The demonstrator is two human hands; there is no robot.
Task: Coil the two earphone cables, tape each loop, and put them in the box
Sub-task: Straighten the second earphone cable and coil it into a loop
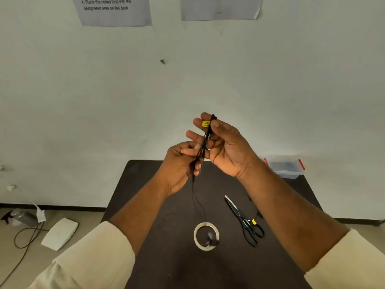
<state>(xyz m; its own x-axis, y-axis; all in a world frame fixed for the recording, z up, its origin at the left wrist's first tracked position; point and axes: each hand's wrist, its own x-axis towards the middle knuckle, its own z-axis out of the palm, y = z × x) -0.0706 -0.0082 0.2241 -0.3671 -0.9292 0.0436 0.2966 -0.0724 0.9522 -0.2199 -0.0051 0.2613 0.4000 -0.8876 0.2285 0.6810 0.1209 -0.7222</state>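
Both my hands are raised above the dark table (145,205). My right hand (225,149) holds the upper end of a black earphone cable (205,140) with a yellow tag between thumb and fingers. My left hand (179,165) pinches the same cable bundle lower down. Loose strands hang from it down to the earbuds (210,239), which lie inside the ring of a tape roll (196,236) on the table. A second black cable with a yellow tag (253,221) lies partly under the scissors. The clear box (285,166) with red clips stands at the table's far right corner.
Black-handled scissors (243,220) lie right of the tape roll. A white wall stands behind the table with paper sheets (113,10) stuck on it. On the floor at left lie a white pad (60,233), a cord and a spray bottle (20,217).
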